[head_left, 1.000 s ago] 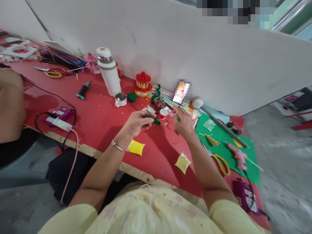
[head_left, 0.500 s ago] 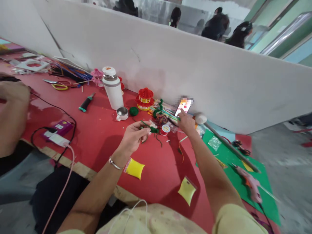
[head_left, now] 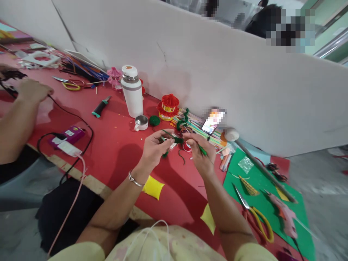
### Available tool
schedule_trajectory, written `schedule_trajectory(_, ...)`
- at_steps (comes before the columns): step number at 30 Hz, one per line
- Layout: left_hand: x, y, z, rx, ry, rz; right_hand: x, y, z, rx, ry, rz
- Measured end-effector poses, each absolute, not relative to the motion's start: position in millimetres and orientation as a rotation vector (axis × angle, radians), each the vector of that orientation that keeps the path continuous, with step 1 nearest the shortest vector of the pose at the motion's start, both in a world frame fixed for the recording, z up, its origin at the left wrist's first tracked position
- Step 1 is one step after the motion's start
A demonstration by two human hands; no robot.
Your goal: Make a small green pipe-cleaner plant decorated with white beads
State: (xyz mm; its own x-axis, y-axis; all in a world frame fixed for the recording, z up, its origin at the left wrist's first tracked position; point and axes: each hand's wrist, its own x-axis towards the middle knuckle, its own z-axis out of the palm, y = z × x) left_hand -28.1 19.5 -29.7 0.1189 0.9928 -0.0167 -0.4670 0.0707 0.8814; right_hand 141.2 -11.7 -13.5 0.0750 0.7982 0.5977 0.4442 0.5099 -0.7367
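Between thumb and fingers, my left hand [head_left: 155, 148] pinches a small piece of dark green crochet work [head_left: 178, 140], with a strand of green yarn running over the fingers. My right hand [head_left: 201, 152] is closed around a crochet hook with a green handle [head_left: 202, 150], its tip end close to the green piece. Behind my hands lies a ball of green yarn [head_left: 154, 120]. A phone [head_left: 213, 121] with a lit screen leans near the partition. Just under my hands, a red spool [head_left: 187, 146] is partly hidden.
A white thermos [head_left: 132, 96] and its cup [head_left: 141, 123] stand at the back. Scissors [head_left: 254, 214] and a pink glue gun [head_left: 282, 214] lie right, by a green sheet [head_left: 241, 166]. Yellow packets [head_left: 153, 187] lie in front. Another person's hand [head_left: 34, 90] works at left.
My right hand has drawn back from the phone to the green piece in my left hand, bringing the crochet hook to it. The view has shifted slightly; the other person's hand has moved.
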Motion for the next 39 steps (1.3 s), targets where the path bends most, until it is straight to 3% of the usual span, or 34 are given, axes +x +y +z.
schedule_trajectory(13, -23.5, 16.7, -34.3, 0.786, 0.682, 1.283, 128.9, -10.7, -33.2, -1.144, -1.297, 0.638)
schedule_trajectory(22, -15.2, 13.5, -34.5, 0.858, 0.777, 1.372, 136.5, -18.7, -16.7, -1.143, -1.555, 0.27)
schedule_trajectory(39, -6.5, 6.2, -32.4, 0.961, 0.847, 1.429, 141.0, -25.8, -14.7, -1.036, -1.79, -0.008)
